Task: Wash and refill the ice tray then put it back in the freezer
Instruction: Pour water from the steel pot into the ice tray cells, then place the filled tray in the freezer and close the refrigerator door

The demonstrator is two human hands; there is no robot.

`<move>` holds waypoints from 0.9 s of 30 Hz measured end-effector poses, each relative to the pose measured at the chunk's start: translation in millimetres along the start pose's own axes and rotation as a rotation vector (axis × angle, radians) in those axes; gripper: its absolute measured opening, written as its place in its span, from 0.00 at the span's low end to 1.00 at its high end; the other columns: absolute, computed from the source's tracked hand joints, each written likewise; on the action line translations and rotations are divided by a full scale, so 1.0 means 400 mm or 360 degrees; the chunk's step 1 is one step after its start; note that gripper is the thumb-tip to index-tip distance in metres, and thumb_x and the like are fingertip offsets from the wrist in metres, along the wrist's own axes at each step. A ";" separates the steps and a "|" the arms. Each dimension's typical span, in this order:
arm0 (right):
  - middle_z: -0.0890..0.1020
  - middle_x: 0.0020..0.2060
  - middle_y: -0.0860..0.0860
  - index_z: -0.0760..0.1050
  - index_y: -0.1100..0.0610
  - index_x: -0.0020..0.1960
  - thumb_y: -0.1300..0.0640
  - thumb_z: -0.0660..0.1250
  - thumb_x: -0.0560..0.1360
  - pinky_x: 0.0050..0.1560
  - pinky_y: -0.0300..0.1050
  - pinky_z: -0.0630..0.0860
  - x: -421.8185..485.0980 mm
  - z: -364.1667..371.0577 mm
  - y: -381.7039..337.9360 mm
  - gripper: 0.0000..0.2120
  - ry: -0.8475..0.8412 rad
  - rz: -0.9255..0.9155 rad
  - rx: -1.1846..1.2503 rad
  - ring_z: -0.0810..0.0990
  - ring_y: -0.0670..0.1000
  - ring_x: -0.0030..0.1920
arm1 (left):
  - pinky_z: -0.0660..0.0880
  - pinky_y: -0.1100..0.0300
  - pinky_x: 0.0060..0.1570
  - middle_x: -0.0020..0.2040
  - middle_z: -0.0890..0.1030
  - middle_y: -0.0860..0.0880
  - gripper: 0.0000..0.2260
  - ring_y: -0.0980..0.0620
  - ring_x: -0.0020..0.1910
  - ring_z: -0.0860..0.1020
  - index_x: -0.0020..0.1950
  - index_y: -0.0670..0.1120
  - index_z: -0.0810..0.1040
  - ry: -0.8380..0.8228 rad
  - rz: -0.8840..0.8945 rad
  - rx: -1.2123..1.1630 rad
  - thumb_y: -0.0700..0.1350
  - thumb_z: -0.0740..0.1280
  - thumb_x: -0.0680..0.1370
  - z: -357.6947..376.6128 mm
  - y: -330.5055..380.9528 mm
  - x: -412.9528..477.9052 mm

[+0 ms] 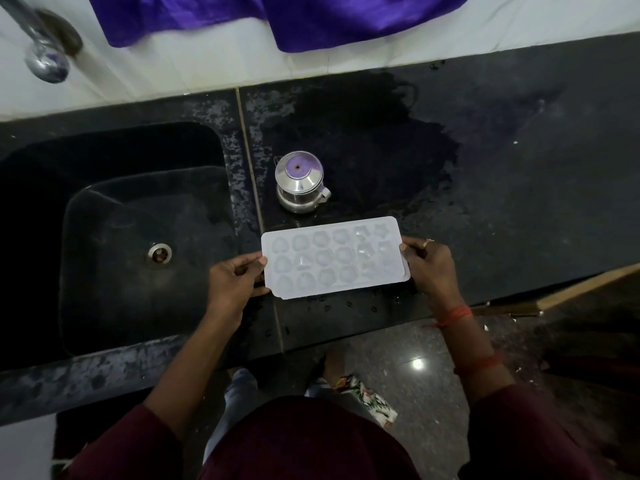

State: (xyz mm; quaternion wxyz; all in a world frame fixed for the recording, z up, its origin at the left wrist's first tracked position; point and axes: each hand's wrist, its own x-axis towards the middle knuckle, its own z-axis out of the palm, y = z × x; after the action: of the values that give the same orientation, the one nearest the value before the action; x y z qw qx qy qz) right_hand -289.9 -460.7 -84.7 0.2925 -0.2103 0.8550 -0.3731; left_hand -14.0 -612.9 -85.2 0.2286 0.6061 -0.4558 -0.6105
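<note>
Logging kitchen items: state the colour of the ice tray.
The ice tray is plain white, best seen in the head view.

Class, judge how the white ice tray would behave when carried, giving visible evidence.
The ice tray looks thin plastic, so probably light and somewhat bendy. The droplets on the counter suggest it may be slippery. Its open shallow cavities would likely spill if tilted.

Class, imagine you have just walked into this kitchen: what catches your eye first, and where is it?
The white ice tray stands out against the black counter, held at its short ends by the left hand and the right hand, just right of the sink. Behind it stands a small lidded steel pot, and a bright purple cloth hangs along the top edge.
</note>
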 end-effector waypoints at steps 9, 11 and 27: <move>0.87 0.50 0.46 0.84 0.51 0.57 0.46 0.67 0.71 0.58 0.58 0.80 -0.034 -0.061 0.049 0.18 0.0086 0.0029 0.0142 0.84 0.49 0.53 | 0.79 0.64 0.30 0.45 0.85 0.45 0.07 0.56 0.37 0.84 0.58 0.41 0.83 -0.0070 0.0007 0.0020 0.39 0.70 0.80 0.058 0.025 -0.022; 0.87 0.50 0.46 0.84 0.51 0.57 0.43 0.67 0.70 0.58 0.58 0.81 -0.055 -0.071 0.058 0.21 0.0134 0.0045 0.0189 0.85 0.49 0.53 | 0.79 0.65 0.30 0.45 0.85 0.46 0.06 0.58 0.36 0.84 0.56 0.43 0.83 -0.0119 0.0021 0.0049 0.39 0.70 0.80 0.069 0.031 -0.022; 0.87 0.48 0.51 0.84 0.54 0.56 0.63 0.67 0.79 0.52 0.57 0.82 -0.256 -0.027 0.106 0.10 0.0547 0.0135 0.0681 0.85 0.53 0.50 | 0.80 0.62 0.31 0.45 0.86 0.45 0.05 0.56 0.36 0.85 0.54 0.45 0.84 -0.0593 0.0089 0.0344 0.38 0.71 0.79 0.088 0.110 0.041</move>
State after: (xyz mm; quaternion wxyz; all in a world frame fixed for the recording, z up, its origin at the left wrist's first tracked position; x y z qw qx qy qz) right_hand -227.3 -369.1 -76.0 0.1965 -0.0412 0.8018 -0.5628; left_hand -62.0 -637.8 -62.7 0.0909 0.4909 -0.5696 -0.6529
